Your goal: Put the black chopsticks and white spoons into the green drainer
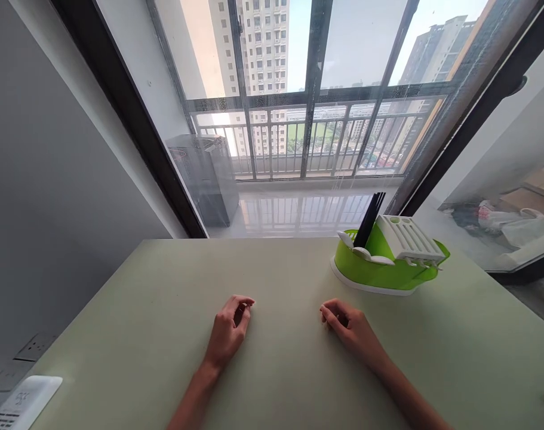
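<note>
L hand & R hand are being held loosely curled, nothing visibly pinched, lower ctr of frame, while black sticks are being propped up, prob. by green caddy, mid-right.

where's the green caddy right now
In the head view, the caddy stands toward the right on the table, near its far edge, just beyond the right hand.
</note>
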`<state>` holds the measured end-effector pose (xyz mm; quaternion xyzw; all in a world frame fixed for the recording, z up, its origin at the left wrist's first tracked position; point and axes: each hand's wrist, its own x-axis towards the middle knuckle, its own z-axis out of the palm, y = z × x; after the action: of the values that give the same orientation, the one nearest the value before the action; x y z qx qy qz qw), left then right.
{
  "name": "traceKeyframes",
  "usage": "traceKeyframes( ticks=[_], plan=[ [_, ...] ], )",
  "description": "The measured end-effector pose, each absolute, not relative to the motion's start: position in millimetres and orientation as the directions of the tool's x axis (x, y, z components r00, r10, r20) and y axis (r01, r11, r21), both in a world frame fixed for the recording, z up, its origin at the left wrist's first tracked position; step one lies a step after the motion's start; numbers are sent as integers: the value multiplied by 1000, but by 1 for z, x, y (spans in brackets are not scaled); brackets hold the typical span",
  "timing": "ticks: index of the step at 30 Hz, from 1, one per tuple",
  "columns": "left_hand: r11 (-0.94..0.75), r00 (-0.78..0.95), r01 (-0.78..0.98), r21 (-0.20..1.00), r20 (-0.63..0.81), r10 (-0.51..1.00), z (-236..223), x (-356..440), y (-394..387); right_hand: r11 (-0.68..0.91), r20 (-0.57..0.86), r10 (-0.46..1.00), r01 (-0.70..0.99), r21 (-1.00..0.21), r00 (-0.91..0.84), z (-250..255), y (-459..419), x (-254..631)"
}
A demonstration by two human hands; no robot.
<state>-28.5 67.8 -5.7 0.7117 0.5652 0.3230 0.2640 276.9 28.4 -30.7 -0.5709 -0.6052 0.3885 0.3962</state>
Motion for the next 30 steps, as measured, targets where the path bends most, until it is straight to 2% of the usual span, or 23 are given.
traceKeyframes(
  ticks=[15, 30],
  plan=[
    [-279, 198, 657, 700, 197, 960, -5, -27, 67, 52, 40, 998, 396, -917, -39, -33, 28, 278],
    [-265, 204, 658, 705, 172, 964, -6, -28, 67, 60, 47, 998, 406, -912, -42, -36, 29, 279]
  ],
)
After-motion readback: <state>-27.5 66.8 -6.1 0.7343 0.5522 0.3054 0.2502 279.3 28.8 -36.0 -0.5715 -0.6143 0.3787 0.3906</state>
